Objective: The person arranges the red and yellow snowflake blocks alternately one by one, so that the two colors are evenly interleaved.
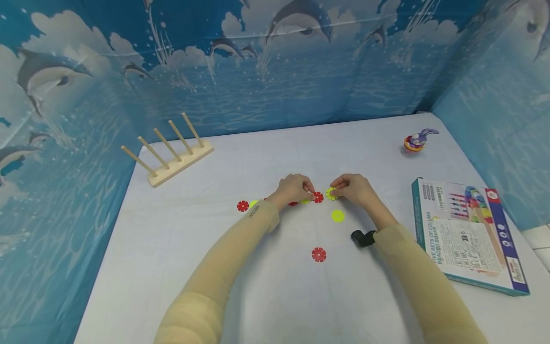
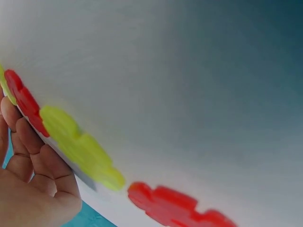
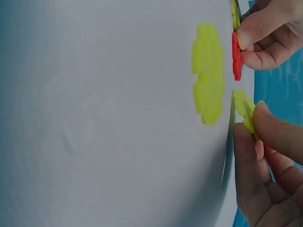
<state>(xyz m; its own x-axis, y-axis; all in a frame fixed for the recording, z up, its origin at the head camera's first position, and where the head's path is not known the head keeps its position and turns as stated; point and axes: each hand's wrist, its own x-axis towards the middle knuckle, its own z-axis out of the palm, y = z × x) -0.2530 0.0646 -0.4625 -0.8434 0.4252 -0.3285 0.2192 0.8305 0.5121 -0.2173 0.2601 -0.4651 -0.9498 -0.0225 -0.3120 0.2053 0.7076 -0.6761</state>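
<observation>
My right hand [image 1: 355, 190] pinches a yellow snowflake disc [image 1: 331, 193] between thumb and fingers; the right wrist view shows this yellow disc [image 3: 244, 108] tilted. Just left of it, my left hand [image 1: 294, 188] holds the edge of a red snowflake disc [image 1: 318, 197] at the right end of a row. A small gap separates the two discs. The row of alternating red and yellow discs runs left under my left wrist, which hides part of it, out to a red disc [image 1: 242, 206]. Nearer me lie a loose yellow disc [image 1: 338, 216] and a loose red disc [image 1: 319, 254].
A wooden rack with upright pegs [image 1: 182, 163] stands at the back left of the white table [image 1: 172, 258]. A small purple and orange toy [image 1: 415, 141] is at the back right. A flat printed box [image 1: 470, 236] lies on the right, beyond my right forearm.
</observation>
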